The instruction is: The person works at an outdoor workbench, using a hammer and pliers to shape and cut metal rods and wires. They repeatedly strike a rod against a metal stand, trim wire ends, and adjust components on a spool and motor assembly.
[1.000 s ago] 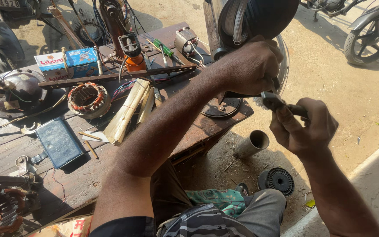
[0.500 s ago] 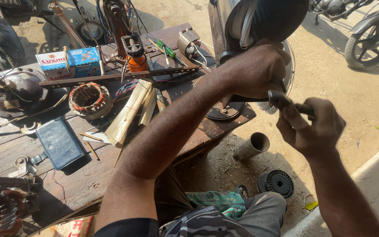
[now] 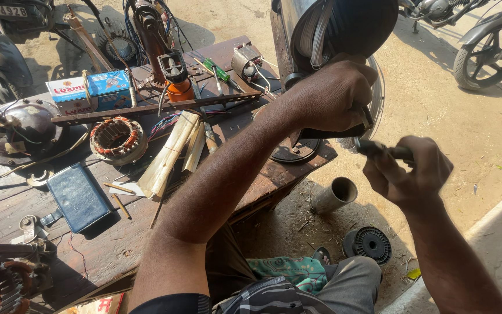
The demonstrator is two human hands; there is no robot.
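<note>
Dark cylindrical tool handle (image 3: 386,150) clenched in right hand (image 3: 408,171), beside shiny wire-guarded fan housing (image 3: 344,35); left hand (image 3: 332,96) grips housing's lower edge; worn wooden workbench (image 3: 100,244) alongside.

Counted: two hands, left (image 3: 332,96) and right (image 3: 408,171); one wound stator (image 3: 117,139); two small cartons (image 3: 91,91); one grey tube (image 3: 335,196); one motorcycle wheel (image 3: 489,52).
</note>
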